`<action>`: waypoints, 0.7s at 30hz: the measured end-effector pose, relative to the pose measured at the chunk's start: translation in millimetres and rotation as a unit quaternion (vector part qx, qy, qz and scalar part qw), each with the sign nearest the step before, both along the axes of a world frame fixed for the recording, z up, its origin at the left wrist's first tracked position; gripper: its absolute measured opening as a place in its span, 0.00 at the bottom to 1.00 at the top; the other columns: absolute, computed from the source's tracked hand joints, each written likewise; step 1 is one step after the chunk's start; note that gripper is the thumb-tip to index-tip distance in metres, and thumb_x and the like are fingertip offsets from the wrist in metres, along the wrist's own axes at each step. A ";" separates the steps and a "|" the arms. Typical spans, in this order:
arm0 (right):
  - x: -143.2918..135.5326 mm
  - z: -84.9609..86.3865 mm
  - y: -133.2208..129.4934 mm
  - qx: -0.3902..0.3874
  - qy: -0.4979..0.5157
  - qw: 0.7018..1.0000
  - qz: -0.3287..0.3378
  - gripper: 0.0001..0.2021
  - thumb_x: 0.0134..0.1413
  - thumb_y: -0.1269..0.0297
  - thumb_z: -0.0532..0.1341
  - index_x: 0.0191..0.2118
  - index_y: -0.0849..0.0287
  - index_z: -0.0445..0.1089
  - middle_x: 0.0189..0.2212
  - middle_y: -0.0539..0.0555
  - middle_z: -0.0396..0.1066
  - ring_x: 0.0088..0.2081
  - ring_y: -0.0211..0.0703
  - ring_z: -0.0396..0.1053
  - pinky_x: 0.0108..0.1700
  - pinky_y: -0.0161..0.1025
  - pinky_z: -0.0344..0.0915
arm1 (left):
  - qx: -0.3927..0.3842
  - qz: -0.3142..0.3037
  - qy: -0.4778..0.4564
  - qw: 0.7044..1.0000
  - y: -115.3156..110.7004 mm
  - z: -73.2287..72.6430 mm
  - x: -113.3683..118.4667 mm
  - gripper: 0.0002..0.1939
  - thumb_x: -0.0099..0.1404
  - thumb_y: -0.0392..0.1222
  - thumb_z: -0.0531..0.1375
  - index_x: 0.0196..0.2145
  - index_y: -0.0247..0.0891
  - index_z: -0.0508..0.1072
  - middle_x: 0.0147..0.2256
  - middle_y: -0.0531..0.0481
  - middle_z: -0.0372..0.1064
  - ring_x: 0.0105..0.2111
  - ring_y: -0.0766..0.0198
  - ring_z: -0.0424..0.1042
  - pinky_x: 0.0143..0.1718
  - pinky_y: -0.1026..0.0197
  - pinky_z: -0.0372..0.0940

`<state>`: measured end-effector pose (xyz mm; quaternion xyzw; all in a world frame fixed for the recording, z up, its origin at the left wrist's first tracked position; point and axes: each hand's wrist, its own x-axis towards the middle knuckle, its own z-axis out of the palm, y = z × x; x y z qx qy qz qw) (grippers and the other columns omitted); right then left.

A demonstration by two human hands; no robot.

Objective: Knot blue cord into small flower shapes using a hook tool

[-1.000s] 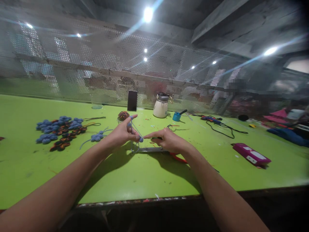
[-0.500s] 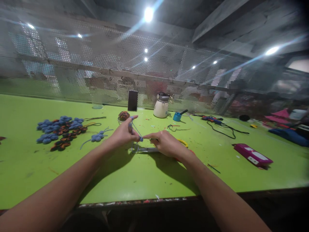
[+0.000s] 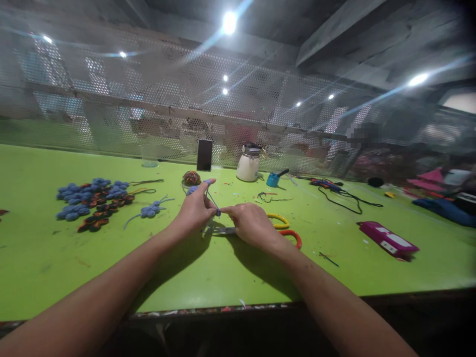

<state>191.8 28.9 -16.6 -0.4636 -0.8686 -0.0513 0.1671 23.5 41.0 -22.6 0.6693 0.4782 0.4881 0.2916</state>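
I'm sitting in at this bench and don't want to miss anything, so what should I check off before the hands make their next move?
1. Left hand pinching the small blue yarn piece: ok.
2. Blue strand straight, not slack, from the raised finger to that piece: ok.
3. Tool in the right hand: cannot tell; the fingers hide whatever they may hold.
4. Scissors fully in sight: not ok; the right hand covers their middle, leaving blade and handles showing.
5. Blue flower with loose ends apart from both hands: ok; it lies on the table, left of the left hand.
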 end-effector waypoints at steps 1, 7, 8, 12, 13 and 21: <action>-0.7 -0.9 -0.1 -0.003 0.008 1.000 -0.008 0.27 0.45 0.80 0.58 0.50 0.48 0.71 0.28 0.56 0.76 0.28 0.44 0.68 0.30 0.36 0.55 | 0.001 0.005 -0.001 1.000 -1.0 0.4 0.7 0.41 0.45 0.27 0.63 0.58 0.37 0.59 0.20 0.56 0.68 0.23 0.63 0.69 0.29 0.62 0.62; -8.6 -5.4 6.2 -0.140 0.272 0.952 -0.025 0.16 0.50 0.76 0.57 0.43 0.56 0.76 0.24 0.54 0.74 0.24 0.38 0.65 0.29 0.35 0.59 | 0.020 0.034 -0.028 0.999 -3.1 3.4 0.6 0.40 0.45 0.27 0.63 0.57 0.39 0.60 0.21 0.57 0.68 0.23 0.64 0.69 0.31 0.61 0.63; -10.8 -6.3 7.5 -0.194 0.343 0.919 -0.033 0.15 0.50 0.75 0.58 0.43 0.59 0.76 0.21 0.53 0.71 0.21 0.36 0.62 0.26 0.34 0.58 | 0.025 0.037 -0.037 0.998 -3.1 3.7 0.5 0.40 0.45 0.27 0.63 0.57 0.40 0.60 0.21 0.58 0.67 0.23 0.64 0.69 0.31 0.61 0.63; -19.0 -9.6 8.8 -0.355 0.544 0.758 -0.057 0.15 0.48 0.72 0.59 0.44 0.65 0.74 0.13 0.45 0.61 0.13 0.29 0.51 0.17 0.30 0.48 | 0.034 0.022 -0.091 0.995 -3.1 4.7 1.6 0.42 0.46 0.28 0.64 0.58 0.40 0.57 0.22 0.57 0.68 0.25 0.63 0.70 0.33 0.61 0.64; -20.3 -10.2 7.9 -0.364 0.568 0.736 -0.052 0.15 0.48 0.71 0.60 0.43 0.65 0.73 0.13 0.45 0.62 0.13 0.28 0.51 0.16 0.29 0.47 | 0.031 0.018 -0.108 0.994 -3.3 5.3 2.1 0.42 0.46 0.28 0.64 0.58 0.39 0.56 0.22 0.57 0.68 0.26 0.63 0.70 0.33 0.60 0.65; -23.4 -14.3 3.8 -0.326 0.655 0.681 0.040 0.16 0.39 0.62 0.67 0.37 0.64 0.75 0.16 0.46 0.65 0.14 0.27 0.54 0.17 0.28 0.50 | -0.152 -0.043 -0.334 0.929 -7.6 16.8 1.4 0.49 0.46 0.25 0.66 0.61 0.33 0.46 0.23 0.54 0.70 0.27 0.66 0.73 0.40 0.59 0.67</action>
